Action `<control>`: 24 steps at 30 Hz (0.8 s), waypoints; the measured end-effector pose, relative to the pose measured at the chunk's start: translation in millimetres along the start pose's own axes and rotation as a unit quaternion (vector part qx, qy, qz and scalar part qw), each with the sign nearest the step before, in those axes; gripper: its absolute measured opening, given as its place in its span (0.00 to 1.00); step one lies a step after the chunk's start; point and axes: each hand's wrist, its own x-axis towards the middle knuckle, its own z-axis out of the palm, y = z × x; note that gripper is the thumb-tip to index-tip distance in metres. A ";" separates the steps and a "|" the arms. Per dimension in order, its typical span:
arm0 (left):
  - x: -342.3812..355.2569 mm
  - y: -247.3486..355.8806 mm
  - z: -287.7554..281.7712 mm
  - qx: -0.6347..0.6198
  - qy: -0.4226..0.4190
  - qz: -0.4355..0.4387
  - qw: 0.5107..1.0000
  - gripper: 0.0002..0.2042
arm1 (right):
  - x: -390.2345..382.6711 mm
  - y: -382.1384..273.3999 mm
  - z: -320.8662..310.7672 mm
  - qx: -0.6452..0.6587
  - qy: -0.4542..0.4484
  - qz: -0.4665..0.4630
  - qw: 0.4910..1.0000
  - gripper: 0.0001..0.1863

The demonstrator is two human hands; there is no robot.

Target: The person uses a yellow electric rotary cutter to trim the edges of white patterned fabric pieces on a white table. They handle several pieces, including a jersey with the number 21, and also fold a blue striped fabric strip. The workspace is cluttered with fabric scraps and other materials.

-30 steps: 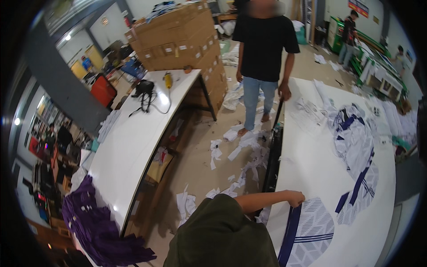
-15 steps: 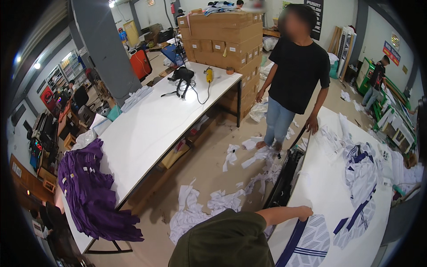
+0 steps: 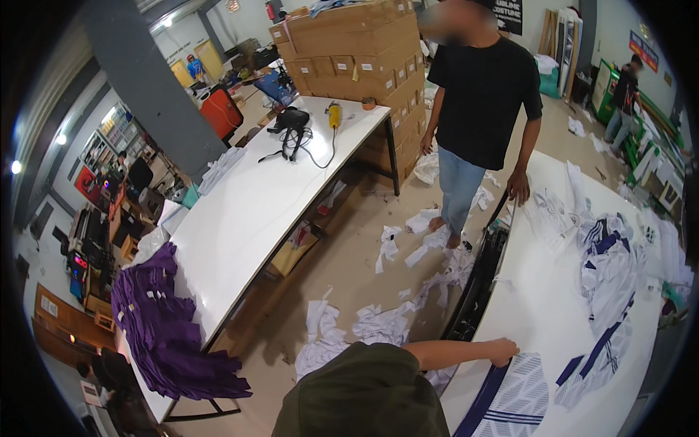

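Note:
My left hand (image 3: pixel 502 352) reaches out to the right from a dark green sleeve (image 3: pixel 357 393). Its fingers are closed at the top corner of a white patterned fabric piece (image 3: pixel 520 382) with a navy edge and navy stripes. This piece lies on the white table (image 3: pixel 502 313) at the right and runs out of the picture's lower edge. My right hand is out of sight. Farther along the same table lies a heap of white and navy patterned fabric pieces (image 3: pixel 608 277).
A person in a black shirt (image 3: pixel 484 102) stands by the right table, one hand at its edge. White fabric scraps (image 3: pixel 378 324) litter the floor. Purple garments (image 3: pixel 156 320) hang over the left table (image 3: pixel 240 218), which bears a yellow tool (image 3: pixel 334 116). Cardboard boxes (image 3: pixel 357 44) are stacked behind.
The view has shifted slightly, and the person in black appears nearer and higher in the picture. My left hand stays at the same corner of the fabric piece.

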 end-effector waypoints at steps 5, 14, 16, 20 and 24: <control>-3.5 -12.3 14.3 -0.064 0.014 0.022 0.998 0.12 | 22.0 -20.9 2.8 0.011 0.015 0.061 0.998 0.21; -4.9 -13.5 11.2 -0.131 0.050 0.035 0.989 0.12 | 64.3 -51.2 1.9 0.013 0.055 0.151 0.987 0.22; -3.5 -13.4 6.1 -0.145 0.043 0.032 0.988 0.13 | 73.7 -56.0 1.3 0.012 0.060 0.161 0.985 0.22; -2.0 -14.7 6.6 -0.151 0.052 0.034 0.987 0.13 | 89.2 -57.2 0.6 0.014 0.068 0.175 0.982 0.23; 0.0 -20.1 13.4 -0.166 0.035 0.035 0.985 0.14 | 93.1 -53.6 -3.0 0.015 0.075 0.187 0.979 0.23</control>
